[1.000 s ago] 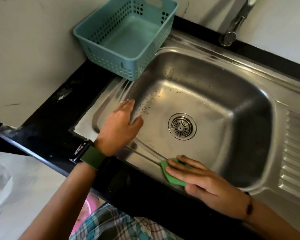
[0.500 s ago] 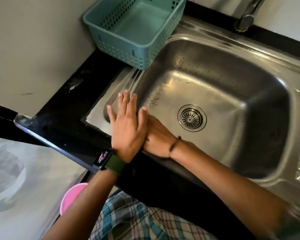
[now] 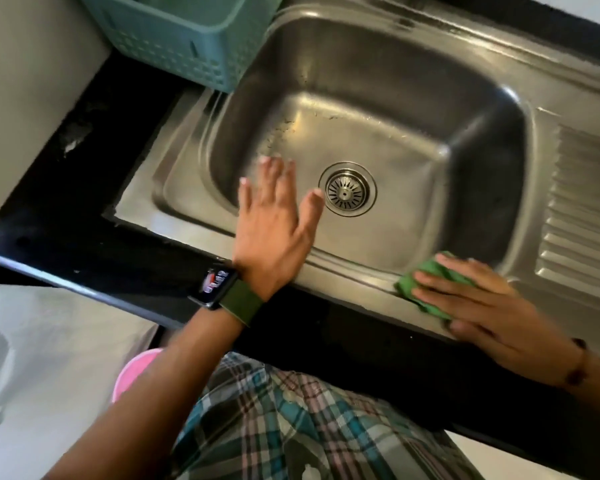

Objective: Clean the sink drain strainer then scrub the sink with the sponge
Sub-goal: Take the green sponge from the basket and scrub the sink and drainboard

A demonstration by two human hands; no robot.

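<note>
The steel sink [image 3: 378, 98] fills the middle of the view, with the round drain strainer [image 3: 347, 192] seated in its floor. My left hand [image 3: 274, 226] lies flat and open on the sink's near rim, fingers spread over the basin just left of the strainer. My right hand [image 3: 478, 306] presses a green sponge [image 3: 430, 282] flat against the near rim at the basin's right front corner. Most of the sponge is hidden under my fingers.
A teal plastic basket [image 3: 187, 39] stands on the sink's far left corner. The ribbed drainboard [image 3: 586, 209] lies to the right. A black counter edge [image 3: 101, 265] runs along the front. A pink object [image 3: 136, 372] shows below the counter.
My right hand swept the sponge along the near rim to the left, crossing under my left hand, then back to the right front corner. My left hand shifted right, towards the strainer.
</note>
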